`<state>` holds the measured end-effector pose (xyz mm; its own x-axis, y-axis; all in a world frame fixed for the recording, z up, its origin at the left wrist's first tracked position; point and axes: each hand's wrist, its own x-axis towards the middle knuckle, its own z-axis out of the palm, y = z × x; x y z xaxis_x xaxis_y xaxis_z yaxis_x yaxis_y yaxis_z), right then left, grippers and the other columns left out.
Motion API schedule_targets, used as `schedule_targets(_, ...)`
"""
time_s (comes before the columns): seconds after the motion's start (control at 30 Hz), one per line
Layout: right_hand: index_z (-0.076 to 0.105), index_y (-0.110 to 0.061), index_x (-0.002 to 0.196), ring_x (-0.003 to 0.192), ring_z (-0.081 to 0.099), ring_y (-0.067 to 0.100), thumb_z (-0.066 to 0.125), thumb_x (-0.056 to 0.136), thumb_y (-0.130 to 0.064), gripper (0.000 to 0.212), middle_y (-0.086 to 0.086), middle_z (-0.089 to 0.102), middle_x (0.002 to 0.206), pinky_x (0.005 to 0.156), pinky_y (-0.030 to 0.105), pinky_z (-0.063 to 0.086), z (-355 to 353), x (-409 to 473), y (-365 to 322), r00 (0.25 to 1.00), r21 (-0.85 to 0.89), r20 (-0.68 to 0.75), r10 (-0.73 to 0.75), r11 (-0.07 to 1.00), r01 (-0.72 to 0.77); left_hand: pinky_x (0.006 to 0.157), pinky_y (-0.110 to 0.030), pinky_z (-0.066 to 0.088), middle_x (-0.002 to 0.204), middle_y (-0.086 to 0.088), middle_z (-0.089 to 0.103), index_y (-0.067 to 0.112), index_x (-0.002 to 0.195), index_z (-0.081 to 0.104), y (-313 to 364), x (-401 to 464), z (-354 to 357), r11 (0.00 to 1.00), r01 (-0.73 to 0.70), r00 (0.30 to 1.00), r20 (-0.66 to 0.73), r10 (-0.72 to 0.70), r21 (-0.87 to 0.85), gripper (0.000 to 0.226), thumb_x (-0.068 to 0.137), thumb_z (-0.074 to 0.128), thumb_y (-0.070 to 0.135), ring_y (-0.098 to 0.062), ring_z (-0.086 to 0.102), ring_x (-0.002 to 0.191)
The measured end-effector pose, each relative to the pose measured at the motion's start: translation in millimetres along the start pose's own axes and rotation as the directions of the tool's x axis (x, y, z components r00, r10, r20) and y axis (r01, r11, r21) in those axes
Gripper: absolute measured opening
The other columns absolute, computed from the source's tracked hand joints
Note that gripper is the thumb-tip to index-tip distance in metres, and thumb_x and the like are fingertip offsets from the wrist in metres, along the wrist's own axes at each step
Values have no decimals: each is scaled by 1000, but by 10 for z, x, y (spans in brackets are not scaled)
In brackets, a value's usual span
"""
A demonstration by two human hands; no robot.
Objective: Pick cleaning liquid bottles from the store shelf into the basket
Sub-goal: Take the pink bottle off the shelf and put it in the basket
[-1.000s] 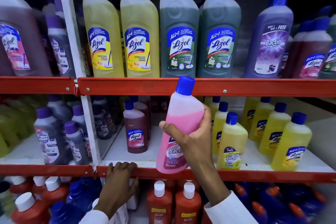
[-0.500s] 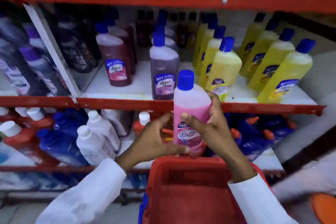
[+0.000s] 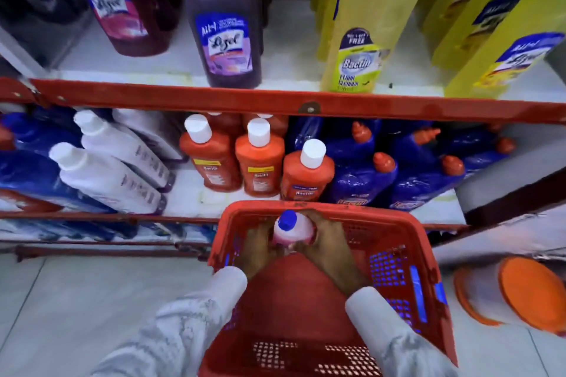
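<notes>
A pink cleaning liquid bottle [image 3: 292, 231] with a blue cap stands upright inside the red plastic basket [image 3: 395, 232] on the floor, near the basket's far wall. My left hand [image 3: 255, 249] wraps its left side and my right hand [image 3: 326, 243] wraps its right side, both down inside the basket. The bottle's lower part is hidden by my fingers. Just beyond the basket, the shelf [image 3: 275, 101] holds yellow bottles [image 3: 364, 24], purple-brown bottles [image 3: 225, 27] and orange bottles [image 3: 260, 159].
Blue bottles [image 3: 361, 174] with red caps and leaning white bottles [image 3: 107, 174] fill the lower shelf behind the basket. Orange lids [image 3: 533, 291] lie on the floor at the right. Pale tiled floor [image 3: 76, 300] stretches left of the basket.
Both hands have lowered the pink bottle from in front of the shelf down into the red basket. The view has tipped further downward.
</notes>
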<state>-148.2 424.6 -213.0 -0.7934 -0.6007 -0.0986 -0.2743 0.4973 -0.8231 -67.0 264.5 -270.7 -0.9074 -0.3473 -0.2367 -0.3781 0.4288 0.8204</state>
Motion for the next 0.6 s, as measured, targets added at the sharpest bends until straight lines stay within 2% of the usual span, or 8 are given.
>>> schedule_targets(0.03, 73, -14, 110, 93, 67, 4, 83, 49, -21, 61, 3, 77, 107, 83, -2, 38, 68, 13, 60, 1000, 7, 2, 10, 1000, -10, 93, -45, 55, 117, -14, 71, 6, 118, 66, -208, 73, 134, 998, 65, 998, 16, -65, 2, 67, 55, 70, 27, -29, 66, 109)
schedule_targets(0.1, 74, -9, 106, 87, 60, -5, 81, 54, -21, 54, 2, 76, 101, 77, -8, 33, 190, 26, 179, 999, 26, 14, 46, 999, -47, 91, -55, 55, 114, -21, 71, 4, 115, 68, -488, 173, 332, 987, 159, 987, 17, -159, 14, 63, 54, 69, 22, -35, 67, 107)
schedule_targets(0.23, 73, -10, 102, 79, 62, -20, 87, 64, -12, 40, 6, 79, 96, 73, -3, 38, 384, 24, 506, 989, 37, 40, 141, 989, -143, 90, -51, 53, 107, -25, 73, 3, 106, 72, -432, 149, 422, 968, 193, 980, 17, -198, 161, 44, 65, 67, 18, -43, 67, 103)
schedule_targets(0.33, 72, -10, 101, 79, 59, -27, 89, 62, -13, 43, -6, 74, 91, 73, -2, 39, 448, 29, 670, 988, 39, 34, 150, 988, -151, 89, -49, 53, 107, -27, 72, 2, 106, 71, -343, 100, 427, 967, 194, 981, -21, -193, 164, 34, 73, 73, 5, -43, 67, 103)
schedule_targets(0.43, 71, -12, 107, 87, 64, -12, 86, 59, -24, 52, -7, 73, 97, 78, 2, 45, 458, 61, 733, 986, 22, 47, 160, 987, -161, 90, -41, 56, 108, -17, 75, 10, 112, 71, -285, 47, 408, 984, 172, 984, -63, -169, 40, 43, 69, 71, 6, -30, 70, 100)
schedule_targets(0.5, 70, -12, 113, 94, 69, 5, 86, 60, -15, 56, 0, 75, 106, 86, 17, 52, 414, 86, 690, 984, -13, 69, 164, 986, -164, 79, -24, 54, 105, -8, 73, 11, 113, 69, -230, 27, 322, 980, 196, 979, -50, -197, -22, 43, 74, 70, -6, -18, 65, 95)
schedule_targets(0.57, 70, -12, 117, 102, 71, 19, 86, 62, -9, 57, 5, 76, 114, 90, 25, 53, 328, 102, 582, 988, -50, 72, 137, 990, -133, 68, -22, 49, 91, -2, 72, 13, 101, 72, -71, -17, 139, 976, 213, 973, -82, -215, -40, 34, 75, 65, -8, -15, 63, 84)
schedule_targets(0.6, 71, -16, 116, 101, 72, 18, 85, 63, -12, 55, 2, 76, 113, 90, 28, 55, 259, 105, 485, 992, -60, 64, 109, 993, -105, 66, -23, 48, 83, 2, 71, 18, 93, 73, 34, -51, 16, 985, 172, 978, -121, -172, -9, 33, 70, 64, -4, -9, 63, 75)
